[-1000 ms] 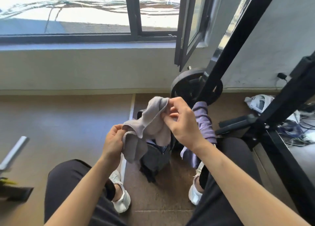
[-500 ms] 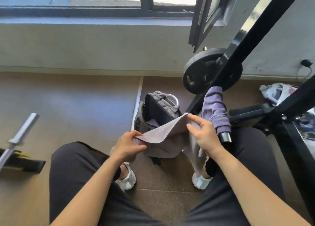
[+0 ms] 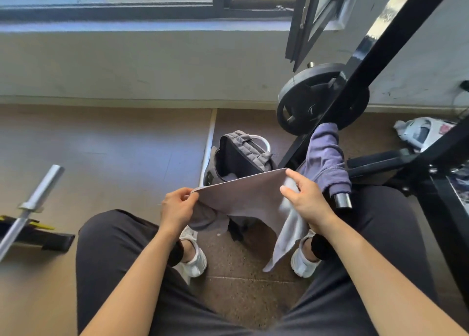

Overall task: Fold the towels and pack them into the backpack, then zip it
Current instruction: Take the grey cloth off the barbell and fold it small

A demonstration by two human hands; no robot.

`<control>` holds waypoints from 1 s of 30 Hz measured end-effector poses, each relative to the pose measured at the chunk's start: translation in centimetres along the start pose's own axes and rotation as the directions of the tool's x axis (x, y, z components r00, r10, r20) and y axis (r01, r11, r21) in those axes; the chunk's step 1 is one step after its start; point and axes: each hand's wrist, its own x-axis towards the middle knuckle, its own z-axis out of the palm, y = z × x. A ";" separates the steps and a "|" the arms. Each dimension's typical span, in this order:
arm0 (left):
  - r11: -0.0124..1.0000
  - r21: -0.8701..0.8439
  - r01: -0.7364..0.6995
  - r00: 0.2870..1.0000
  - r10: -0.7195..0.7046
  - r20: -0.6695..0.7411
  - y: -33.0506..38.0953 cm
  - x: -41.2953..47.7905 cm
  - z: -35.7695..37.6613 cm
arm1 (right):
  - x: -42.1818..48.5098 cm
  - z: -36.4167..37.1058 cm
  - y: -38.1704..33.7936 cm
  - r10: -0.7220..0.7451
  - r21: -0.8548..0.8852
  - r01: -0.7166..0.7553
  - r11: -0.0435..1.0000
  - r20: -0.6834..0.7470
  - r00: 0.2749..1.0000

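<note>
Towel (image 3: 243,196), grey, is stretched flat between my hands, just on my side of the backpack (image 3: 241,155) and over its near edge. My left hand (image 3: 177,208) pinches one corner and my right hand (image 3: 308,203) the other, fingers (image 3: 295,178) curled on the cloth. The backpack stands open on the floor (image 3: 127,145). Purple cloth (image 3: 324,163) hangs just right of it.

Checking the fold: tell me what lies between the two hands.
In the head view, the grey towel spans from left hand to right hand, each pinching an edge.
</note>
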 end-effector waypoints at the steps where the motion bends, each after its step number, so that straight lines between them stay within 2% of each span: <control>1: 1.000 -0.012 -0.013 1.000 0.013 0.002 0.0 -0.1 0.1 | 0.1 0.1 0.1 0.044 0.054 -0.045 0.998 0.032 0.999; 4: 0.997 -0.077 -0.016 0.996 0.023 0.083 0.8 -0.9 0.5 | -0.2 0.6 0.4 0.124 0.240 -0.163 0.957 0.169 0.978; 6: 0.977 -0.211 0.038 0.983 0.002 0.185 2.0 -2.0 0.7 | -0.7 1.2 0.1 0.100 0.272 -0.160 0.949 0.220 0.970; 8: 0.950 -0.303 0.070 0.956 0.024 0.294 3.2 -3.3 1.1 | -1.7 1.8 -0.7 0.069 0.280 -0.150 0.948 0.279 0.958; 11: 0.926 -0.375 0.045 0.899 0.127 0.420 4.1 -5.1 2.2 | -2.5 3.1 -1.0 0.009 0.251 -0.102 0.963 0.348 0.937; 17: 0.926 -0.377 0.010 0.734 0.249 0.632 4.6 -6.5 3.1 | -3.2 4.6 -1.0 -0.032 0.182 -0.068 0.981 0.495 0.868; 20: 0.938 -0.346 -0.022 0.673 0.270 0.689 4.7 -6.5 2.9 | -3.3 4.6 -1.1 -0.006 0.139 -0.063 0.988 0.450 0.893; 23: 0.943 -0.333 -0.008 0.608 0.269 0.747 4.4 -6.3 3.0 | -2.8 4.5 -0.8 0.056 0.213 -0.134 0.968 0.335 0.940; 25: 0.964 -0.259 -0.062 0.641 0.238 0.730 3.7 -5.8 3.3 | -2.3 4.4 -0.6 0.088 0.279 -0.164 0.946 0.268 0.959; 30: 0.976 -0.021 -0.218 0.788 0.188 0.586 2.0 -4.0 3.3 | -1.2 3.1 -0.6 0.187 0.442 -0.214 0.871 0.104 0.977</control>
